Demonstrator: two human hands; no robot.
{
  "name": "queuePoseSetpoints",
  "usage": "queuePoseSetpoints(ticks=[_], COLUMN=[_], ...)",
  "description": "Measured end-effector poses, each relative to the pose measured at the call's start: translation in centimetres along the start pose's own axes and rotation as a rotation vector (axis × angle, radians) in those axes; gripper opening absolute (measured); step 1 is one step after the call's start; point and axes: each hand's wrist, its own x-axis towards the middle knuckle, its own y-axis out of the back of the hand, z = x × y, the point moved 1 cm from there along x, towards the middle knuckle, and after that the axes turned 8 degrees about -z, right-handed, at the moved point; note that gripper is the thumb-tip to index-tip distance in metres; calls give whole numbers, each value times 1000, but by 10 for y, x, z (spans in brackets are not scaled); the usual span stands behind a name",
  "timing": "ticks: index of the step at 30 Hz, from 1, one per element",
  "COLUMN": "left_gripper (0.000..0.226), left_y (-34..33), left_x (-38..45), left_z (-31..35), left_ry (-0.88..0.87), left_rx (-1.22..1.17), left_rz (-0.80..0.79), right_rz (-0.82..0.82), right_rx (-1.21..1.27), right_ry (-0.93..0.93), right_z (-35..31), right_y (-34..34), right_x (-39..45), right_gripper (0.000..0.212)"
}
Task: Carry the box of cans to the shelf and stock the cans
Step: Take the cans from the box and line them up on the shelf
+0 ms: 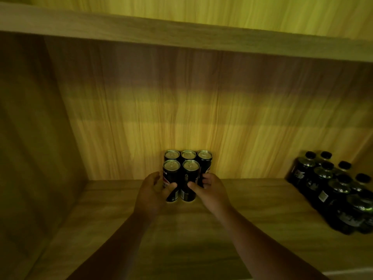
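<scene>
Several black cans with silver tops stand upright in two rows against the back panel of a wooden shelf (121, 219). My left hand (151, 195) grips the front left can (171, 174), thumb across its front. My right hand (212, 190) grips the front right can (190, 174), thumb on its front and fingers round its right side. Behind them stand the three back-row cans (188, 155). Both front cans rest on the shelf board. No box is in view.
A shrink-wrapped pack of dark bottles (339, 195) with black caps lies on the shelf at the right. The upper shelf board (181, 31) overhangs. A side panel (30, 138) closes the left. The light is dim.
</scene>
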Motion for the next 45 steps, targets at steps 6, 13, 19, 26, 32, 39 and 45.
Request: queuePoseSetpoints(ticks=[6,13,19,26,32,39,45], left_gripper=[71,79,89,85,96,94,87], left_y=[22,39,37,8,-19,-26,-24], left_x=[-49,-88,-134,-210,-283,-316,-352], left_z=[-20,-15,-7,-13,-17,-44,-138], left_ry=[-38,-126,-67,-1,51,33,46], left_rx=[637,1134,1196,1202,1184,1179,1158], left_rz=[-187,-222,-188,-147,-142,-153,-246], right_rz=[-80,-204,-241,-339,-413,-429,-533], right_rx=[-627,-1118,-1126,-1062,-1070,-1062,-1065], right_ry=[147,250,244,316,330,423,389], right_z=[6,4,4,47,80,110,199], right_y=[11,22,39,67,79,54,-3], right_x=[-58,-111,-146,-207,-252,-285,-318], right_gripper=[53,71,71,71,72,71,74])
